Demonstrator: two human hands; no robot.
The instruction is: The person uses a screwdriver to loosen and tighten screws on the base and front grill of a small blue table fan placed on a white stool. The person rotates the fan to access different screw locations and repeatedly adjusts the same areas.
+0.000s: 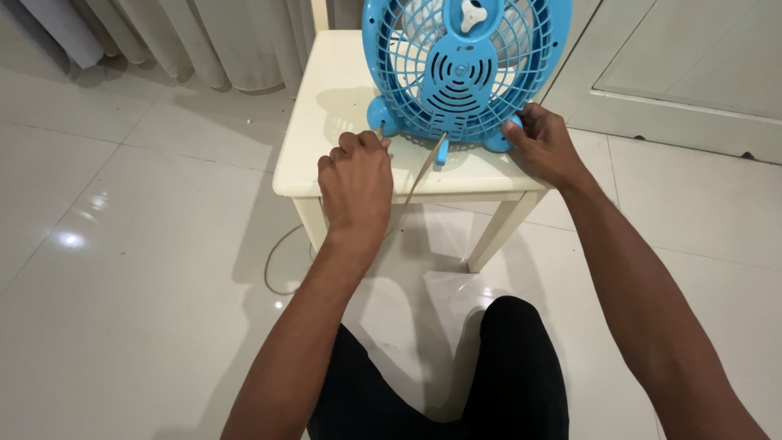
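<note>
Head view of a blue table fan (466,69) standing upright on a cream counter (326,122), its rear grille facing the camera. All positions are given relative to the fan. The right hand (544,147) is at the fan's lower right, its fingers (521,124) closed around the right foot of the base. The left hand (356,175) rests on the counter just in front of the fan's lower left foot, knuckles up and fingers curled into a narrow fist; it appears to pinch a thin tool or cord end near that foot, though the fist hides what is held. A pale cord (417,178) runs from the fan's bottom centre, down over the counter's front edge, to a loop on the white tiled floor (122,244). The fan lies directly ahead of both hands, its long axis vertical; the right hand is in contact, the left just short of the base. Curtains (163,37) hang behind the fan to its left; a white door (692,65) stands to its right.
</note>
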